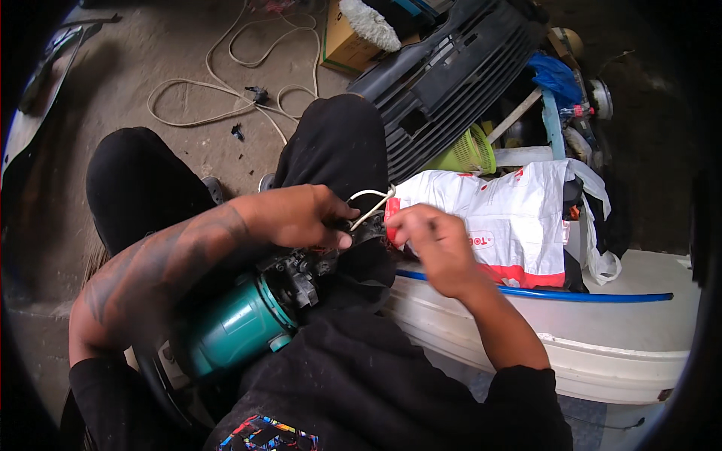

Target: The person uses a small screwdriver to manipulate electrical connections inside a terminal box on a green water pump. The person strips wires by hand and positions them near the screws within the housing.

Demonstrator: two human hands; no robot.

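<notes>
Across my lap lies a power tool with a green motor housing (239, 328). Its dark, greasy inner parts (299, 276) are exposed at the end by my left hand. A cream cord (368, 213) bends in a tight loop above that end. My left hand (312, 218) is closed, thumb and forefinger pinching the cord where it meets the tool. My right hand (436, 244) is to the right of the loop, fingers curled and slightly smeared by motion. Whatever its fingertips hold, if anything, is hidden.
A white and red plastic bag (511, 218) rests on a white bench-like surface (602, 331) at my right, beside a blue tube (571, 296). Beyond are a black car grille (451, 83), a green basket (470, 152) and a cardboard box (342, 45). Cable (180, 81) coils across the floor.
</notes>
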